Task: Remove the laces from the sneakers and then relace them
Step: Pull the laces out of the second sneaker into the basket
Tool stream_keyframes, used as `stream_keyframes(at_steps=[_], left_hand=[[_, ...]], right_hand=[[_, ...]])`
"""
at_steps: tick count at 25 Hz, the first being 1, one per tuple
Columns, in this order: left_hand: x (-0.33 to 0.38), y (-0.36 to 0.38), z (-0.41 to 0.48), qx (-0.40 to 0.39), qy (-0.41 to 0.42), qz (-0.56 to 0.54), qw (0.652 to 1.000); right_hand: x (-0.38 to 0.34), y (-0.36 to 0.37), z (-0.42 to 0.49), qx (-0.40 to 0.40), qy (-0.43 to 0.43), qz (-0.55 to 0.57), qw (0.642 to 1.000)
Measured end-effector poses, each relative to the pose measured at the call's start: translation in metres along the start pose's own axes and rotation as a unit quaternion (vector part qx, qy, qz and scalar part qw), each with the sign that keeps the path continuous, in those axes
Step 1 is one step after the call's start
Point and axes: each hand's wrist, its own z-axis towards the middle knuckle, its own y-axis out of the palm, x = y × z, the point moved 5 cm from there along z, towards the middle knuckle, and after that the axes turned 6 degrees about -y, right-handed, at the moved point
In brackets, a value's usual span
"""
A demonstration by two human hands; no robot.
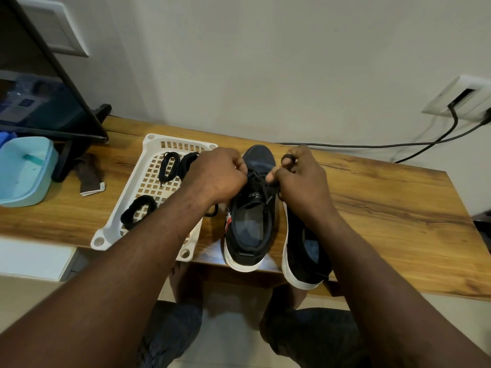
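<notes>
Two black sneakers with white soles stand side by side on the wooden table, toes pointing away from me. Over the left sneaker [251,221], my left hand [216,176] pinches the black lace [256,177] near its upper eyelets. My right hand [303,179] grips the other end of that lace, a loop showing above its fingers. The right sneaker [303,256] lies partly under my right forearm; its lacing is hidden. Loose black laces [167,166] sit coiled in the white basket [148,147] to the left.
A light-blue plastic container [25,171] and a dark monitor stand [79,144] sit at the far left. A small brown cloth [89,173] lies beside the basket. A black cable [372,146] runs along the back wall to a socket [462,98].
</notes>
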Motion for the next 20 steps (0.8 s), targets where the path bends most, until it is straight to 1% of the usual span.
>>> stream_keyframes(at_steps=[2,3,5,6,7,9,10,11,12,13,14,15,16,18,20], left_hand=[[0.01,0.006,-0.005,-0.01,0.064,0.037,0.997],[0.014,0.011,-0.007,-0.018,0.093,0.067,0.993],[0.016,0.02,-0.009,-0.012,0.126,0.137,0.982],[0.015,0.023,-0.008,-0.004,0.133,0.159,0.978],[0.014,0.025,-0.007,0.002,0.138,0.173,0.975],[0.013,0.026,-0.005,0.014,0.144,0.188,0.971],[0.014,0.026,-0.005,0.023,0.146,0.195,0.97],[0.016,0.027,-0.005,0.034,0.149,0.202,0.967],[0.018,0.027,-0.005,0.046,0.151,0.207,0.966],[0.019,0.028,-0.005,0.059,0.151,0.212,0.964],[0.02,0.029,-0.005,0.07,0.151,0.219,0.961],[0.021,0.03,-0.005,0.077,0.15,0.227,0.959],[0.021,0.031,-0.005,0.082,0.149,0.232,0.958],[0.021,0.032,-0.004,0.094,0.155,0.225,0.957],[0.019,0.029,-0.001,0.093,0.149,0.196,0.965]], right_hand=[[0.0,-0.001,0.001,0.005,-0.047,-0.149,0.988],[-0.002,-0.005,0.001,0.03,-0.071,-0.191,0.979],[-0.01,-0.017,-0.001,0.096,-0.1,-0.214,0.967],[-0.011,-0.021,-0.002,0.112,-0.095,-0.194,0.97],[-0.01,-0.022,-0.001,0.104,-0.08,-0.156,0.979],[-0.004,-0.015,-0.001,0.044,-0.03,-0.056,0.997],[0.0,-0.009,-0.001,0.015,-0.013,-0.047,0.999],[0.002,-0.006,-0.001,-0.009,-0.017,-0.089,0.996],[0.004,-0.004,-0.001,-0.022,-0.037,-0.175,0.984],[0.004,-0.003,-0.003,-0.027,-0.056,-0.259,0.964],[0.002,-0.002,-0.005,-0.028,-0.073,-0.308,0.948],[0.002,-0.001,-0.007,-0.027,-0.081,-0.327,0.941],[0.001,-0.001,-0.009,-0.025,-0.085,-0.324,0.942],[-0.002,0.0,-0.01,-0.011,-0.098,-0.3,0.949],[-0.005,0.003,-0.01,-0.015,-0.121,-0.271,0.955]])
